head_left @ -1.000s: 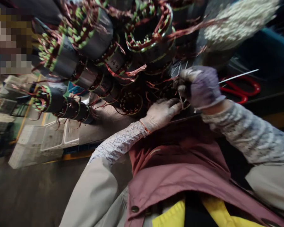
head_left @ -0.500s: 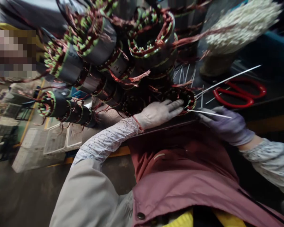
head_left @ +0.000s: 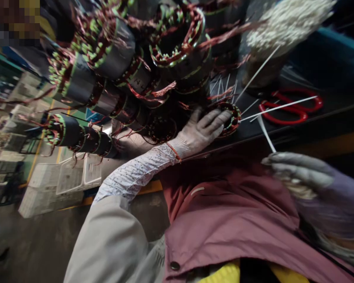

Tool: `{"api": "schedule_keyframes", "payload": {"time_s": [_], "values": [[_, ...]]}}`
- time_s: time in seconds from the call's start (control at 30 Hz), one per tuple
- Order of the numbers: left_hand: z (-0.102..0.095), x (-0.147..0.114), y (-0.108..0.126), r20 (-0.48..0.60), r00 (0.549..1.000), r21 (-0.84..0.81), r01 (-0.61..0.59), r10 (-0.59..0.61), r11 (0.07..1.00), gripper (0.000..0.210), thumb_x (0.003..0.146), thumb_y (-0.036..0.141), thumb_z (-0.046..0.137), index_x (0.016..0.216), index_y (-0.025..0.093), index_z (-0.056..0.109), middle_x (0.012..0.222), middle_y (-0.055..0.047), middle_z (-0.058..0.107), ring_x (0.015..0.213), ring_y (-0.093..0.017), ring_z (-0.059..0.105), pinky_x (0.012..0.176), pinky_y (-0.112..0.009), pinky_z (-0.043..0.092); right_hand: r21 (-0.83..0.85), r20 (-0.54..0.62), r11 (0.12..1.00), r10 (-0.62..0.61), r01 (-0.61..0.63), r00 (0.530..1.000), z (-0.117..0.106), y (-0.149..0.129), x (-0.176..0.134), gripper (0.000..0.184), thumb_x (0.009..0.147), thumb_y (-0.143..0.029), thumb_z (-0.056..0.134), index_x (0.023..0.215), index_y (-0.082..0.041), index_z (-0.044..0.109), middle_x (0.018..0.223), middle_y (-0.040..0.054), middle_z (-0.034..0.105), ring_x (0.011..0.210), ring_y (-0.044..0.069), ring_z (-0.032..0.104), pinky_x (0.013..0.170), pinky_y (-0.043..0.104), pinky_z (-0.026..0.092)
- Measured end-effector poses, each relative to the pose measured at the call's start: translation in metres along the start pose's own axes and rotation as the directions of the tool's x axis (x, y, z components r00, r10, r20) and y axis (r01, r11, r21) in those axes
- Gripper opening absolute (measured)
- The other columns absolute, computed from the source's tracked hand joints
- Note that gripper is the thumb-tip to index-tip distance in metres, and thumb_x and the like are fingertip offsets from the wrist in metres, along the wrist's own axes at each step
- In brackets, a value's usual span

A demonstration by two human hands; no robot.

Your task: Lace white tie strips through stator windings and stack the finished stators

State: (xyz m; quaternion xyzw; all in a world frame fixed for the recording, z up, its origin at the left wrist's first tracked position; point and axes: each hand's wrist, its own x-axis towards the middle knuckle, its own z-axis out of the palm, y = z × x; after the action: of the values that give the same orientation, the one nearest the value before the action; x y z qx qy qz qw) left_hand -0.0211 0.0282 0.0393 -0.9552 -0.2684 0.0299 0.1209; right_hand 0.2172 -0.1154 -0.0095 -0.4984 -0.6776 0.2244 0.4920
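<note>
Left hand [head_left: 203,127]: in a pale knitted glove, laid over the round, copper-wound coil with greenish edging [head_left: 234,115], fingers stretched out and thumb spread, closed around nothing.
Right hand [head_left: 297,177]: in a glove with greyish fingers and a purple back, held out past the front edge of the dark bench [head_left: 250,129], fingers curled and pinching a thin white cord [head_left: 267,133].
Coil: near the front edge of the bench, opening upward, partly hidden by the left hand.
Pinched cord: slants up from the right fingertips toward the bench; whether it joins the coil, I cannot tell from here.
Loose cords: more thin white strands [head_left: 283,107] beside the coil, one stretching across the red-handled scissors [head_left: 290,106].
Behind the scissors: a thick bundle of off-white cords [head_left: 289,25], standing upright with its ends fanned out.
Beyond the left hand: stacked dark metal cylinders with red-brown copper windings and green ends [head_left: 115,51], stray wires trailing off them.
Far left: pale plastic crates [head_left: 41,181], low down, beyond the bench.
</note>
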Motion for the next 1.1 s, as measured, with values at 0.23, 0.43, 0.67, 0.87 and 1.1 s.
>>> {"api": "schedule_keyframes", "payload": {"time_s": [0.23, 0.43, 0.67, 0.87, 1.1], "values": [[0.008, 0.013, -0.008, 0.041, 0.996, -0.090, -0.075, 0.078, 0.993, 0.036, 0.096, 0.034, 0.056, 0.124, 0.013, 0.063, 0.132, -0.014, 0.064, 0.141, -0.030, 0.045, 0.120, -0.053, 0.032, 0.180, 0.081, 0.974, -0.151, 0.135, 0.985, 0.014, -0.021, -0.008, 0.046, 0.089, -0.015, 0.061, 0.126, -0.042, 0.063, 0.115, -0.0022, 0.072, 0.099, 0.015, 0.071, 0.085, 0.023, 0.062], [0.005, 0.014, -0.007, 0.090, 0.991, -0.090, -0.088, 0.096, 0.992, 0.045, 0.092, 0.037, 0.062, 0.131, 0.013, 0.058, 0.139, -0.016, 0.058, 0.144, -0.032, 0.040, 0.116, -0.055, 0.032, 0.129, 0.059, 0.988, -0.090, 0.082, 0.994, 0.014, -0.025, -0.016, 0.047, 0.086, -0.012, 0.064, 0.122, -0.042, 0.066, 0.115, -0.0025, 0.072, 0.095, 0.016, 0.072, 0.084, 0.025, 0.064], [0.005, 0.016, -0.004, 0.061, 0.997, -0.058, -0.040, 0.043, 0.998, 0.046, 0.092, 0.037, 0.063, 0.131, 0.013, 0.058, 0.128, -0.016, 0.064, 0.134, -0.030, 0.049, 0.115, -0.051, 0.033, 0.128, 0.052, 0.991, -0.051, 0.044, 0.997, 0.019, -0.023, -0.018, 0.044, 0.085, -0.011, 0.065, 0.119, -0.038, 0.068, 0.114, -0.0014, 0.072, 0.097, 0.016, 0.072, 0.090, 0.026, 0.062], [0.005, 0.017, -0.001, 0.035, 0.999, -0.074, -0.019, 0.022, 0.997, 0.043, 0.091, 0.034, 0.064, 0.128, 0.012, 0.061, 0.125, -0.017, 0.065, 0.133, -0.031, 0.049, 0.115, -0.051, 0.033, 0.165, 0.033, 0.986, -0.020, 0.015, 0.999, 0.027, -0.020, -0.012, 0.040, 0.086, -0.008, 0.064, 0.116, -0.034, 0.069, 0.114, -0.0044, 0.072, 0.100, 0.008, 0.070, 0.095, 0.015, 0.056], [0.004, 0.018, -0.002, 0.041, 0.999, -0.095, -0.004, 0.008, 0.995, 0.047, 0.090, 0.035, 0.066, 0.129, 0.011, 0.060, 0.125, -0.019, 0.065, 0.132, -0.031, 0.050, 0.114, -0.053, 0.032, 0.144, 0.037, 0.988, 0.048, -0.053, 0.998, 0.024, -0.026, -0.014, 0.034, 0.087, -0.012, 0.064, 0.113, -0.032, 0.070, 0.112, -0.0034, 0.073, 0.099, 0.009, 0.071, 0.093, 0.016, 0.057]]}}
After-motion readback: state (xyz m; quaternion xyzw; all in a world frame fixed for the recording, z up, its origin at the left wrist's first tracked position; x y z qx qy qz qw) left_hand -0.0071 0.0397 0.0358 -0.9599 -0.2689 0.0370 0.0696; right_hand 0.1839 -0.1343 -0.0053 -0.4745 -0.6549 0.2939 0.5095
